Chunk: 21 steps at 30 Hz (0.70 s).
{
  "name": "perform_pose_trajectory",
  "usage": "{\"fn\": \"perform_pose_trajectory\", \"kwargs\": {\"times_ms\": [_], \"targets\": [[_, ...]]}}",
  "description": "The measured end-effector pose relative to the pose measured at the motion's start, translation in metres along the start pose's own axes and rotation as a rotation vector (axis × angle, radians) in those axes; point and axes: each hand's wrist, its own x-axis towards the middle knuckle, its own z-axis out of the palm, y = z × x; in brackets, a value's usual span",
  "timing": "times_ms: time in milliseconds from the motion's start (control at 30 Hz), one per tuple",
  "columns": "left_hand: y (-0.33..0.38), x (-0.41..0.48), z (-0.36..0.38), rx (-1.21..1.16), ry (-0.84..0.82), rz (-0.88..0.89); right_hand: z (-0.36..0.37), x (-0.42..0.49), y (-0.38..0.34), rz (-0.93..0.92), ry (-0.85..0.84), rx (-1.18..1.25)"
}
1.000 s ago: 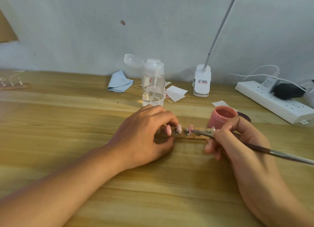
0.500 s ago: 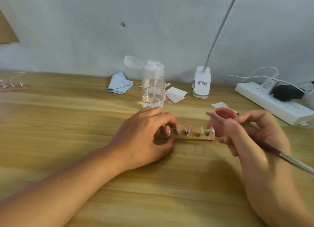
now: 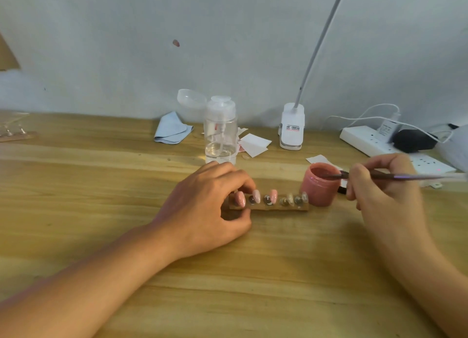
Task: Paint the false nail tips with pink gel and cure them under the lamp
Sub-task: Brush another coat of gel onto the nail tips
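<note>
Three oval false nail tips [image 3: 256, 196] look pink, two clear, curing ahead; left hand [image 3: 210, 206] pinches their wooden strip [image 3: 276, 207], right hand [image 3: 379, 185] dips a thin brush [image 3: 405, 177] in the pink gel jar [image 3: 319, 188].

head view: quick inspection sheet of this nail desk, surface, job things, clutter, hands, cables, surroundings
Surface: wooden table, pale grain
Job's things: nail tip holder lies flat; three tips look pink, two at its right end look unpainted; open pink gel jar stands right of it, brush tip inside; white clip lamp at the back
Clutter: clear pump bottle, lid flipped open, blue cloth, paper squares, second holder at far left
Grippers: left hand pinches the holder's left end; right hand grips the brush
Cables: white cable and black plug at the power strip, back right
Surroundings: grey wall, small pink spot
</note>
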Motion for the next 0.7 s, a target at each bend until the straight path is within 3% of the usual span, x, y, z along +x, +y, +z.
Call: {"fn": "perform_pose_trajectory", "kwargs": {"times_ms": [300,433,600,700], "targets": [[-0.001,0.001,0.001,-0.015,0.014,-0.007,0.006,-0.002,-0.003,0.052,-0.081,-0.028],[-0.003,0.001,0.001,-0.025,-0.004,-0.035,0.007,-0.015,-0.018,-0.024,-0.001,0.193],[-0.004,0.001,0.001,-0.02,-0.017,-0.042,0.019,-0.039,-0.027,0.03,-0.209,0.379],[-0.004,0.002,0.001,-0.026,-0.021,-0.04,0.021,-0.043,-0.026,0.153,-0.219,0.435]]}}
